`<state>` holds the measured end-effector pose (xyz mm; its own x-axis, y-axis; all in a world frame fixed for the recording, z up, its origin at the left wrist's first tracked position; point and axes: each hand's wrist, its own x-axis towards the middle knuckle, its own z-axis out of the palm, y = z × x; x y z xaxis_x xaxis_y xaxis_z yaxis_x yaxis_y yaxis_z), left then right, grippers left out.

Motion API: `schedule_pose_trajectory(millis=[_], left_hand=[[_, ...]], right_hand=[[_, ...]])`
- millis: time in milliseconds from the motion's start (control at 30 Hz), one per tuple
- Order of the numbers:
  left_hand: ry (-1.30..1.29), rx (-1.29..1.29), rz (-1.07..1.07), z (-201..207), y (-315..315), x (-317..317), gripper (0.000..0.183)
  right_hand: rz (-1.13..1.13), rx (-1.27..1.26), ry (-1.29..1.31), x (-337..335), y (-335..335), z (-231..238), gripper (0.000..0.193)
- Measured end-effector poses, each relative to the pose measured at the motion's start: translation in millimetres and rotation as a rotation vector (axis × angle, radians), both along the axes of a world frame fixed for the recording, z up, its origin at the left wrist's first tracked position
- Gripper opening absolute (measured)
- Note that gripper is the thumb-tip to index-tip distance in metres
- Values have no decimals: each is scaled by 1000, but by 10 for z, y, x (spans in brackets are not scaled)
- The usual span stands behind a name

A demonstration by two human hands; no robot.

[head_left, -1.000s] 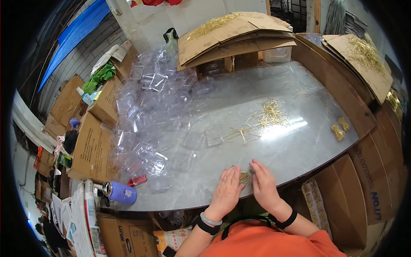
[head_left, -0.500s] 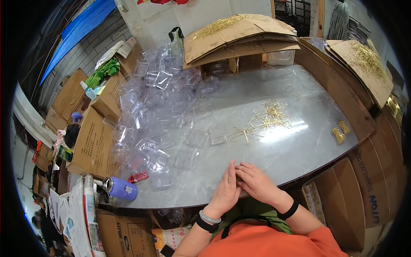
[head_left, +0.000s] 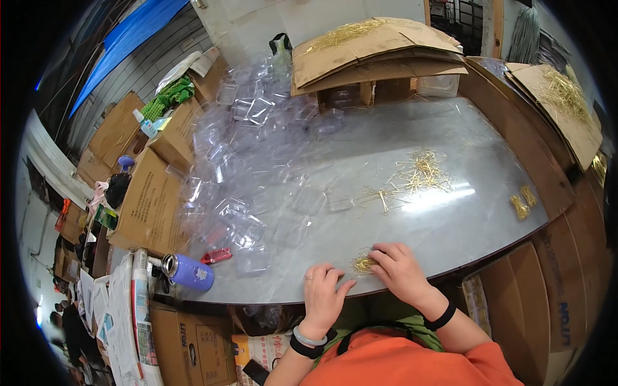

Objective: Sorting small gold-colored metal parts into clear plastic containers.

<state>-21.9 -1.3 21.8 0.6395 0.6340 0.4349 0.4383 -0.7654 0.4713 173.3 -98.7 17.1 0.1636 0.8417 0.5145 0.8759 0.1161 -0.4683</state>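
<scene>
A small bunch of thin gold wire pieces lies at the table's front edge. My right hand has its bent fingers on the right end of this bunch. To the left, my left hand rests at the edge with fingers apart and nothing in it, its thumb pointing toward the bunch. Farther up the grey table is a loose heap of gold wire pieces, with a few stray ones at its left. Two tied gold bundles sit near the right edge.
Clear plastic boxes pile over the table's left side. A purple bottle and a red object stand near the front left corner. Cardboard sheets cover a box at the back. Cardboard lines the right edge.
My hands were pressed together in front of me. Now they are apart, the left moved left, and the gold wire bunch shows on the table under my right fingers. The view has shifted slightly.
</scene>
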Motion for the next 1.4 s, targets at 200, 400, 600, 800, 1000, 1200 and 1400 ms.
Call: schedule_pose_trajectory(millis=[200,400,600,800,1000,1200,1400], left_hand=[[-8,25,-61,-51,56,91,19],[24,3,-105,-94,116,182,18],[-147,-324,-155,-28,-8,237,20],[-27,-183,-104,22,-51,191,49],[101,-86,-164,40,70,219,62],[63,-194,-339,-6,69,436,53],[32,-147,-370,-214,-39,494,43]], right_hand=[[0,-33,-109,-8,-21,-32,38],[105,-25,-63,122,33,-94,36],[131,-6,-60,157,14,-68,32],[148,-1,-71,162,-5,-50,29],[33,5,-109,92,-83,46,39],[44,-89,73,64,-138,-33,40],[-57,84,458,-361,-152,-151,49]])
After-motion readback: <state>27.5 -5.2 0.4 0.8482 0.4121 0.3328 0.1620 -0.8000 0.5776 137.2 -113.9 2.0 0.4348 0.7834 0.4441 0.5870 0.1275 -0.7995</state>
